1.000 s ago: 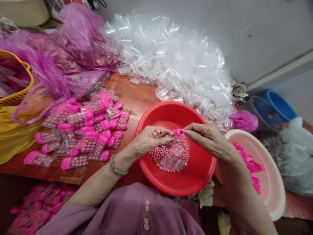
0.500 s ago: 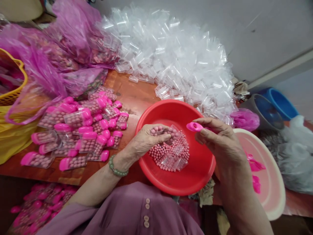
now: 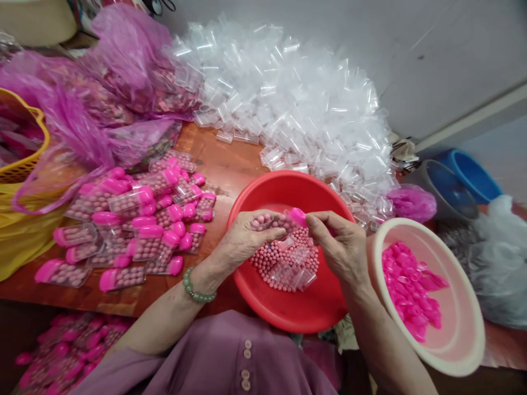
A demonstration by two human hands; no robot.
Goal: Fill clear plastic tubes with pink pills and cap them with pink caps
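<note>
My left hand (image 3: 247, 233) is closed around clear plastic containers (image 3: 263, 221) filled with pink beads, held over the red basin (image 3: 251, 192). A bright pink cap (image 3: 297, 216) is pinched between the fingers of my right hand (image 3: 340, 241). That cap meets the right end of a filled container in my left hand; whether it is pressed fully on I cannot tell. Below both hands, loose pink beads (image 3: 284, 258) lie in the basin with several clear empty containers (image 3: 294, 277) on top of them.
Capped bead containers (image 3: 144, 236) lie piled at the left, with more below the table edge. Clear empty containers (image 3: 288, 99) are heaped at the back. A cream basin (image 3: 461, 329) of pink caps (image 3: 411, 296) stands at right. Purple bags (image 3: 127, 44) lie back left.
My right hand has moved left and down, bringing the pink cap to the end of the container. My left hand stays nearly still. The caps in the cream basin are now uncovered.
</note>
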